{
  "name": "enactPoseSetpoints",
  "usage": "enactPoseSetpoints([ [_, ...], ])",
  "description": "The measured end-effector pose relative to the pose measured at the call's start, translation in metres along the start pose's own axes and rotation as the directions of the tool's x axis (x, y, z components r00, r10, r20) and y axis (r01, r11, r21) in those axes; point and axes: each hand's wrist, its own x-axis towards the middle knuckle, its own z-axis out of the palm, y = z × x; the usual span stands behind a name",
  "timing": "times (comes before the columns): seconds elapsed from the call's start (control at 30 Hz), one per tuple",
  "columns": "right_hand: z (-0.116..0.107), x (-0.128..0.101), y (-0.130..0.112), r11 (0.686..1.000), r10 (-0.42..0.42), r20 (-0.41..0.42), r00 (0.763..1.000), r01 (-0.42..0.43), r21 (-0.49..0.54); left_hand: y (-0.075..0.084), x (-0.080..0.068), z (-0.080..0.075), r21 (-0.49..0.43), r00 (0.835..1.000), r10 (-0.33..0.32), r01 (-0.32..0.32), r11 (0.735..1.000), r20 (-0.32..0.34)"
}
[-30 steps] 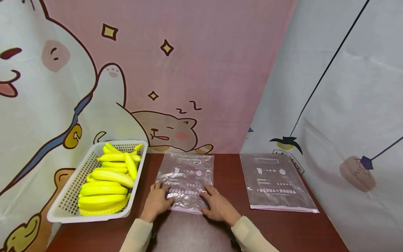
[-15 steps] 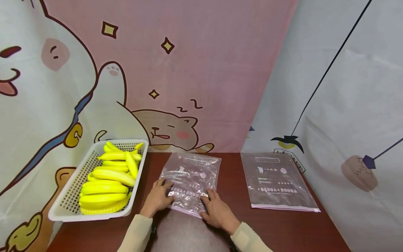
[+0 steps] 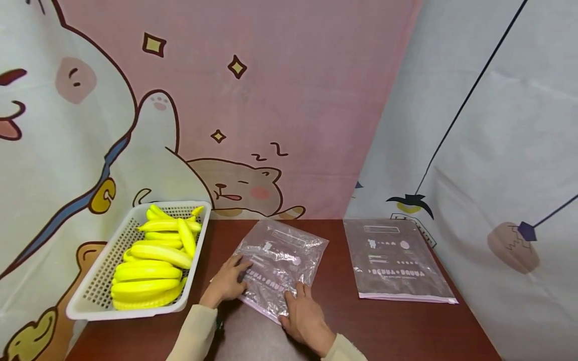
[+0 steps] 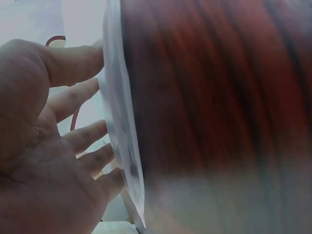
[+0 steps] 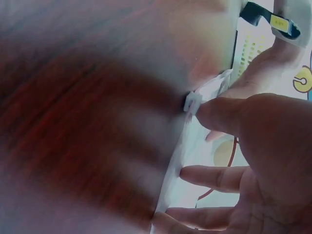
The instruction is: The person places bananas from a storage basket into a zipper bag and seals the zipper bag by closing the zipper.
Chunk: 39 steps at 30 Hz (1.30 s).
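A clear plastic zipper bag [image 3: 280, 255] with white print lies flat and turned at an angle on the table, its pink zipper edge toward me. My left hand [image 3: 227, 282] rests on its left side with the fingers spread. On its near right corner lies my right hand [image 3: 306, 317], fingers extended over the plastic. The left wrist view shows the fingertips of the left hand [image 4: 73, 117] touching the bag's surface [image 4: 119, 112]. In the right wrist view, the thumb of the right hand [image 5: 229, 146] is right at the zipper's slider [image 5: 192, 102].
A white perforated basket [image 3: 81, 296] full of yellow bananas [image 3: 149, 271] stands at the left. A second zipper bag [image 3: 393, 260] lies flat at the right of the brown table [image 3: 253, 341]. Printed cloth [image 3: 307, 100] hangs behind and beside the table.
The bag has turned clockwise, its far end swinging right and its near right corner coming toward me. My right hand has moved nearer with it; my left hand has stayed almost in place.
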Motion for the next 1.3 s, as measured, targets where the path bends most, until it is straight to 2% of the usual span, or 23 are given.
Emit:
enactPoseSetpoints([
  [0.13,-0.005,0.008,0.007,0.999,-0.021,-0.04,0.999,0.023,0.042,0.0,-0.003,0.001,0.004,0.999,0.032,-0.032,0.999,-0.024],
  [0.33,-0.009,0.029,0.028,0.99,-0.091,-0.055,0.994,0.096,0.1,0.008,-0.011,0.001,0.023,0.987,0.089,-0.086,0.996,-0.134],
  [0.47,-0.008,0.045,0.046,0.973,-0.137,-0.055,0.989,0.144,0.181,0.022,-0.019,0.004,0.057,0.974,0.077,-0.067,0.996,-0.213],
  [0.67,0.0,0.068,0.067,0.946,-0.211,-0.046,0.976,0.216,0.241,0.037,-0.031,0.024,0.155,0.954,0.031,0.016,0.988,-0.3],
  [0.83,0.006,0.079,0.076,0.935,-0.237,0.05,0.97,0.214,0.283,0.044,-0.034,0.035,0.179,0.96,-0.037,0.089,0.98,-0.279],
  [0.97,0.008,0.077,0.078,0.939,-0.213,0.135,0.968,0.165,0.303,0.045,-0.035,0.035,0.166,0.964,-0.052,0.098,0.981,-0.261],
  [1.17,0.008,0.069,0.076,0.942,-0.2,0.115,0.973,0.158,0.297,0.043,-0.035,0.03,0.174,0.969,-0.019,0.064,0.983,-0.248],
  [1.3,0.008,0.063,0.073,0.95,-0.177,0.108,0.978,0.141,0.279,0.043,-0.033,0.026,0.17,0.976,-0.019,0.056,0.984,-0.216],
])
